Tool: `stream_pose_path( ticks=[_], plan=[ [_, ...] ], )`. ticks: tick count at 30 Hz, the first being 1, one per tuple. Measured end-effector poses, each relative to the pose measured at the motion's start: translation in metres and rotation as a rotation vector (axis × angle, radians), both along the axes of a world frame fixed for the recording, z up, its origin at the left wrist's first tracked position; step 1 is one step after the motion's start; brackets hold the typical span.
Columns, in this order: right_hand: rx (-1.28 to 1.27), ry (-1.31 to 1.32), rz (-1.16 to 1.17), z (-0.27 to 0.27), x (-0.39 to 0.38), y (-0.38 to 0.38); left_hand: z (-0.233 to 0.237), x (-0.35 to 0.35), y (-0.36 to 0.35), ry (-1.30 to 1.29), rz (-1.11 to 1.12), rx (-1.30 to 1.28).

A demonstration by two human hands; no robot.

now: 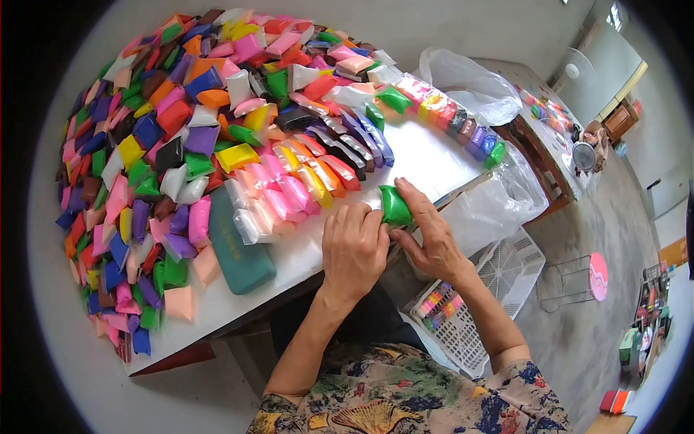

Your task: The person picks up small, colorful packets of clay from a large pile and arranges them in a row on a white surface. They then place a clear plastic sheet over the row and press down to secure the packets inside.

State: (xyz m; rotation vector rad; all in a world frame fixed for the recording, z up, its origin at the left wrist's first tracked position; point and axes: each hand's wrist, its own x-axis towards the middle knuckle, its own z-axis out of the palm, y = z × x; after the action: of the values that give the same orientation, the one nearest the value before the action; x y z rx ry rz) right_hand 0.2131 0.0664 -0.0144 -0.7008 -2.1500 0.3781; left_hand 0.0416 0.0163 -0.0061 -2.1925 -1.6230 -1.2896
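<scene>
Green packet [395,206], one; held between both hands at the near edge of the desk [434,172].
Left hand [354,248] pinching one side, right hand [432,233] grasping the other. Handling advised: light, even pressure, seams spared, filling probably soft; avoid nudging the neighbouring clear-ended packets [293,189].

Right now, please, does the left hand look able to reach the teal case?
Probably yes: bare white tabletop lies between the left hand and the teal case, though pale pink packets crowd its right edge.
</scene>
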Motion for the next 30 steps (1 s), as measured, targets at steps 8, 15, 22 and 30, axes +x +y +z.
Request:
stream_pose_path(
  ticks=[8,15,22,30],
  plan=[
    [0.295,-0.028,-0.334,-0.016,0.007,-0.014,-0.002,0.004,0.000,0.017,0.010,0.020],
    [0.400,-0.079,-0.360,-0.013,0.002,-0.012,-0.001,0.000,0.005,0.059,-0.039,0.018],
    [0.414,-0.080,-0.361,-0.010,0.004,-0.010,-0.001,-0.002,0.007,0.088,-0.064,0.028],
    [0.421,0.000,-0.318,-0.014,-0.002,-0.005,0.005,0.001,0.006,0.190,0.000,0.003]
  ],
)
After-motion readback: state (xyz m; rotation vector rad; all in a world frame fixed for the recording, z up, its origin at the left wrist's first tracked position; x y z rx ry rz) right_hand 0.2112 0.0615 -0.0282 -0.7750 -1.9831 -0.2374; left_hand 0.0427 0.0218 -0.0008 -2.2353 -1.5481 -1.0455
